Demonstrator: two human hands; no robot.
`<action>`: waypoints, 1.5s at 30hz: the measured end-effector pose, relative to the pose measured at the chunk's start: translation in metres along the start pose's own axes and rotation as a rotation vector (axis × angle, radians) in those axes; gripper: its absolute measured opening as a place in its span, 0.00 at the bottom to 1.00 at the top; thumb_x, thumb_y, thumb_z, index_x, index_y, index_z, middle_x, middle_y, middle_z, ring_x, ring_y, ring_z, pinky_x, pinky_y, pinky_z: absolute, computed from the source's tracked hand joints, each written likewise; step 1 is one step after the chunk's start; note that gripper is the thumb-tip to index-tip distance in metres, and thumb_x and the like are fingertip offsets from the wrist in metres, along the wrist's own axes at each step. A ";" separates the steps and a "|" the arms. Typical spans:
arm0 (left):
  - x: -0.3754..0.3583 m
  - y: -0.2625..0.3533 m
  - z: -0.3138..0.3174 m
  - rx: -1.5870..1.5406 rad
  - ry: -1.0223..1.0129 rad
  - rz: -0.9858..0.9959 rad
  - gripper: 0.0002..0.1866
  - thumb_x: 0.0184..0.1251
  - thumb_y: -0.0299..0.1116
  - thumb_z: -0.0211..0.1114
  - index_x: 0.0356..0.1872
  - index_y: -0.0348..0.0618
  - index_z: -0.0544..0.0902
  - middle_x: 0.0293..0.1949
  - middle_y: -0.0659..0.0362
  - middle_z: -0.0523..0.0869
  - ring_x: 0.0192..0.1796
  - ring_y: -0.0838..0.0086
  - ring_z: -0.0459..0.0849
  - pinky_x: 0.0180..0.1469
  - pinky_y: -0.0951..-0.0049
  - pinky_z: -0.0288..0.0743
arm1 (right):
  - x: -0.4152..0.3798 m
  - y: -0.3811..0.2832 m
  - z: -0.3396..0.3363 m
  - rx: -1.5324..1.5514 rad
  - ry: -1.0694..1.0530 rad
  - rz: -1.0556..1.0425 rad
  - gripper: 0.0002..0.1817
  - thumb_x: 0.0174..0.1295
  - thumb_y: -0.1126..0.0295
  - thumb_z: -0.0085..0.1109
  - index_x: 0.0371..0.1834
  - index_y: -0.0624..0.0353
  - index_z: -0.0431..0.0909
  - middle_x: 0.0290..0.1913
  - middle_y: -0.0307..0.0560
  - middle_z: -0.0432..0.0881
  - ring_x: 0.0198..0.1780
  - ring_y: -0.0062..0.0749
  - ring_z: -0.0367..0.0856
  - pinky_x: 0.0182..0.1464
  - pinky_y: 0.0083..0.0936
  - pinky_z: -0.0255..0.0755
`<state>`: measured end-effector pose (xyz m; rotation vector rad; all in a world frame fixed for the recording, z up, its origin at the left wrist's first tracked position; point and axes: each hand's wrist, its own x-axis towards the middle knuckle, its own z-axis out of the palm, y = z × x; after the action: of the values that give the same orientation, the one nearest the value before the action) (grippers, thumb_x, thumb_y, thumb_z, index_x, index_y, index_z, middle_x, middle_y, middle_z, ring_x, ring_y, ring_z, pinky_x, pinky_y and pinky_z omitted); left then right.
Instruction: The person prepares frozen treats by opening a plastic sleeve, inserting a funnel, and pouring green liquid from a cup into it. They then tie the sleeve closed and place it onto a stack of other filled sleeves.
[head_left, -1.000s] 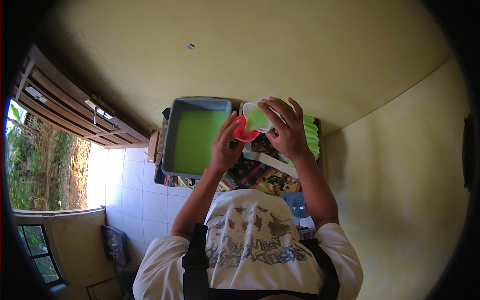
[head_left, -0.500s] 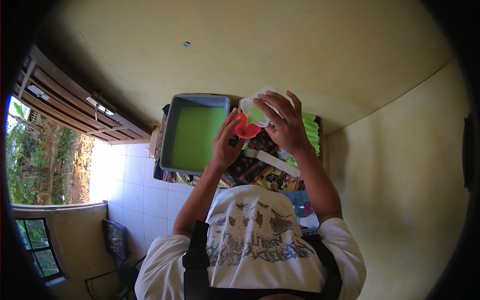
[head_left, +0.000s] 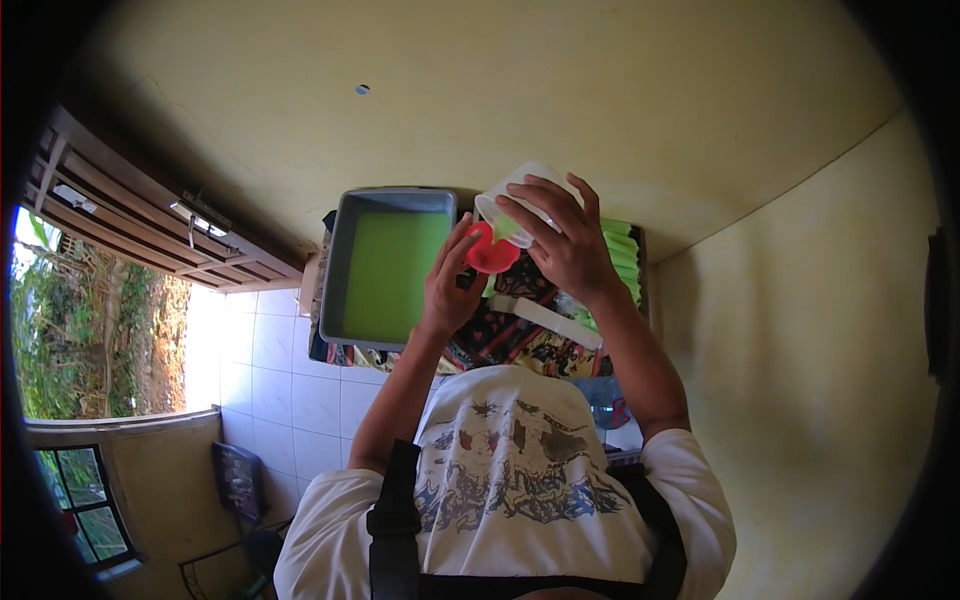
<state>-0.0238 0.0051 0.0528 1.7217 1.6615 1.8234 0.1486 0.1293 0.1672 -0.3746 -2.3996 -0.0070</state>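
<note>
clear tub (head_left: pixel 520 205) tilted, mouth toward red scoop (head_left: pixel 491 255) (both held, fingers closed).

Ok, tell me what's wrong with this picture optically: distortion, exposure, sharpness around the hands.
Head view: strong fisheye, a black vignette rings the frame and the wall edges bow. The window area at left is blown out over the white tiles. The grey tray of green is evenly lit. The left hand with the red scoop and the right hand on the clear container look slightly soft.
</note>
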 end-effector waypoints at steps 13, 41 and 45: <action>0.002 -0.006 -0.001 0.017 0.017 -0.014 0.38 0.60 0.14 0.79 0.74 0.44 0.81 0.81 0.44 0.74 0.78 0.48 0.79 0.62 0.61 0.93 | 0.000 0.006 0.008 0.013 0.041 -0.049 0.45 0.46 0.77 0.83 0.74 0.42 0.82 0.70 0.37 0.83 0.75 0.36 0.80 0.82 0.50 0.62; -0.034 -0.020 -0.067 0.047 0.091 -0.083 0.44 0.58 0.12 0.78 0.79 0.44 0.76 0.78 0.44 0.78 0.75 0.51 0.83 0.60 0.62 0.94 | -0.184 -0.009 0.240 0.006 -0.089 0.872 0.59 0.54 0.69 0.80 0.89 0.61 0.55 0.79 0.67 0.67 0.80 0.63 0.66 0.80 0.50 0.67; -0.035 -0.022 -0.054 0.079 0.014 -0.096 0.47 0.60 0.13 0.79 0.83 0.41 0.71 0.75 0.42 0.81 0.71 0.53 0.87 0.63 0.61 0.92 | -0.144 -0.021 0.165 0.580 0.154 0.585 0.61 0.55 0.60 0.84 0.90 0.59 0.55 0.79 0.66 0.70 0.80 0.59 0.71 0.77 0.47 0.72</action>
<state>-0.0650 -0.0432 0.0291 1.6308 1.8122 1.7539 0.1391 0.0884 -0.0483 -0.7406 -1.9447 0.8646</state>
